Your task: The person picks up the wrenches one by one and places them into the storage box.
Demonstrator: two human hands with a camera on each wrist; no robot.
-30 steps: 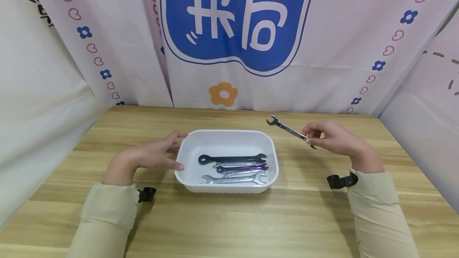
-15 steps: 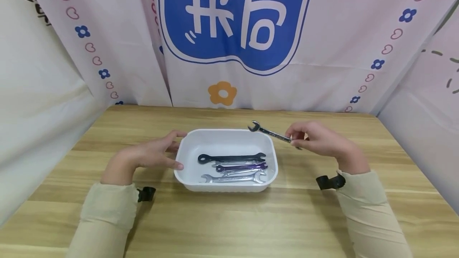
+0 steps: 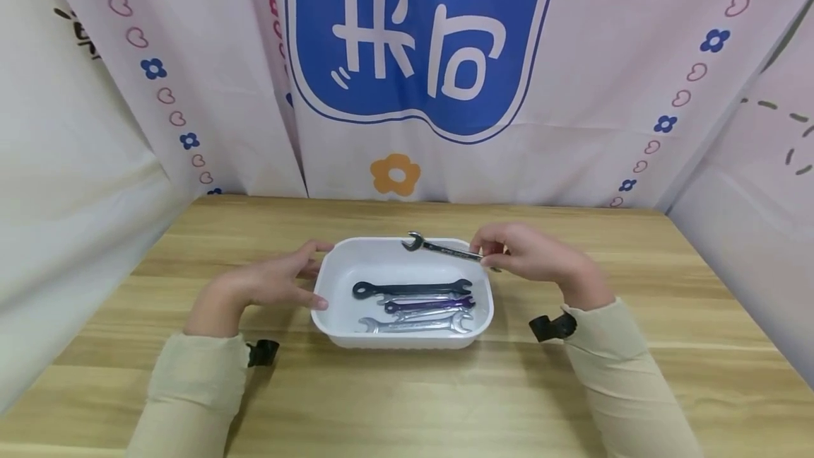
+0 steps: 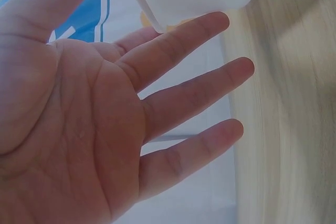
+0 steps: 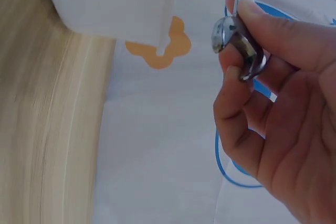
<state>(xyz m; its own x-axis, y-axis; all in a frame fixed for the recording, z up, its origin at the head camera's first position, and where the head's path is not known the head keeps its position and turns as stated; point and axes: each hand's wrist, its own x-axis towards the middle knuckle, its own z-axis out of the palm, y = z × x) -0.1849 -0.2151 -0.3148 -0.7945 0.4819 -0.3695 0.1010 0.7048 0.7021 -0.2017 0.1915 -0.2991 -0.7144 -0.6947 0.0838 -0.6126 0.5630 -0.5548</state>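
A white plastic tray (image 3: 400, 340) stands in the middle of the wooden table. Inside it lie several wrenches: a black one (image 3: 413, 289), a purple one (image 3: 439, 304) and a silver double-ended one (image 3: 413, 326) are plain to see, with others partly hidden between them. My left hand (image 3: 270, 283) touches the tray's left end, thumb on the rim; in the left wrist view its fingers (image 4: 194, 95) are straight and spread. Over the tray's back right rim, my right hand (image 3: 531, 254) pinches a silver wrench (image 3: 445, 250) near one end between thumb and fingers, its far jaw pointing left.
A wooden tabletop (image 3: 407, 401) surrounds the tray. Behind it hangs a white cloth (image 3: 572, 161) with a blue emblem, and pale cloth sides (image 3: 76, 182) rise left and right. Each wrist bears a black camera mount (image 3: 552, 328).
My right hand has carried the silver wrench leftward, from beside the tray to above its back right part. The left hand has stayed at the tray's left end. The head view has tilted slightly.
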